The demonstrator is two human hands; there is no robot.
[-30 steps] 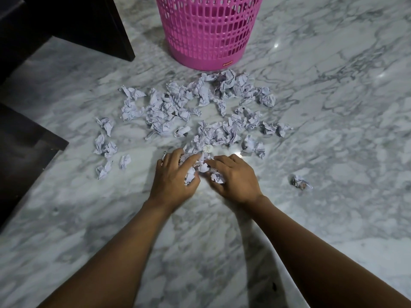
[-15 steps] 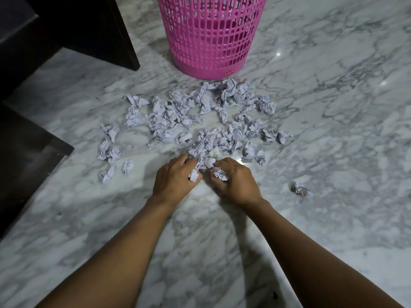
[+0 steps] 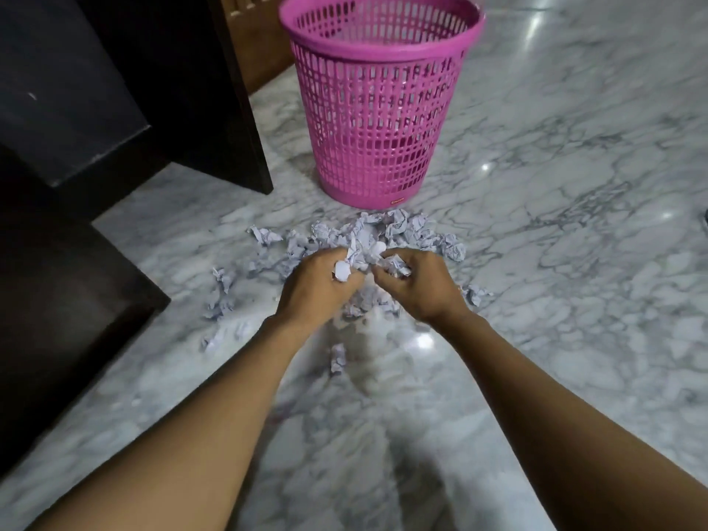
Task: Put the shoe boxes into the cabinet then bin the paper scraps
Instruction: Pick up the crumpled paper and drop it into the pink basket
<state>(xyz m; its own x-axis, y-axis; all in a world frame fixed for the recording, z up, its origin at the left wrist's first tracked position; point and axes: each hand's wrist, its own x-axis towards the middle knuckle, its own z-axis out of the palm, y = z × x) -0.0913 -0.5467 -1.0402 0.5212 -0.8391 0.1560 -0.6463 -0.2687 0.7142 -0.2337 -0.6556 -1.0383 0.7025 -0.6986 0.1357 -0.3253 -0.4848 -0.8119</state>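
Crumpled pale paper scraps point(image 3: 417, 233) lie scattered on the marble floor in front of a pink plastic mesh bin point(image 3: 377, 109), which stands upright. My left hand point(image 3: 316, 289) is closed around a bunch of scraps and is raised off the floor. Beside it, my right hand point(image 3: 415, 287) grips another bunch, and the two hands almost touch. One scrap point(image 3: 337, 358) lies nearer to me, between my forearms. More scraps point(image 3: 220, 297) lie to the left. No shoe boxes are in view.
Dark wooden furniture point(image 3: 115, 90) fills the left side, with a low dark panel point(image 3: 57, 300) jutting out at floor level. The marble floor point(image 3: 574, 224) stretches out to the right of the bin.
Both hands closed on scraps and lifted off the floor toward the bin. The view tilted up, so the bin's rim now shows. One scrap lies nearer to me than before.
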